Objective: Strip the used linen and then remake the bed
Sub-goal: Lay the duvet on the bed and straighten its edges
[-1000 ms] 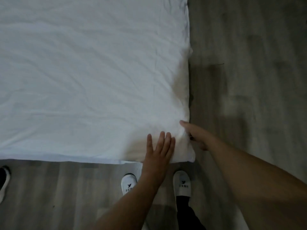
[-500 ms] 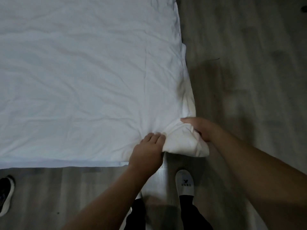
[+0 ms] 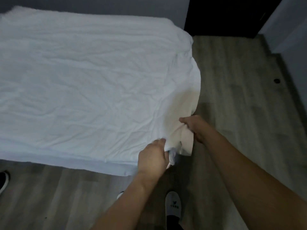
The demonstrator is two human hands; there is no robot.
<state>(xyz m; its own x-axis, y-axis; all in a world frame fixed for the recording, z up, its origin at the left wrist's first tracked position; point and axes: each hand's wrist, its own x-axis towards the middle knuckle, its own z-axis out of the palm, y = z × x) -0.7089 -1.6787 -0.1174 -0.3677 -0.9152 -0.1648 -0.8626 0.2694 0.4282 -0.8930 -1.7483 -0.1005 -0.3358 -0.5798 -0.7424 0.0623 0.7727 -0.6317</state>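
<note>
A wrinkled white sheet covers the whole bed, which fills the left and middle of the head view. Its near right corner is lifted off the mattress. My left hand grips the bunched fabric at that corner from the near side. My right hand pinches the same corner from the right, thumb on top. The loose flap hangs between the two hands. What lies under the lifted corner is hidden.
Grey wood-look floor runs along the bed's right side and near edge. My white slipper stands below the hands. A dark shoe shows at the left edge. A dark doorway and wall stand beyond the bed.
Both hands went from lying flat on the bed corner to gripping the sheet and pulling the corner up and free. The view has risen, showing the whole bed.
</note>
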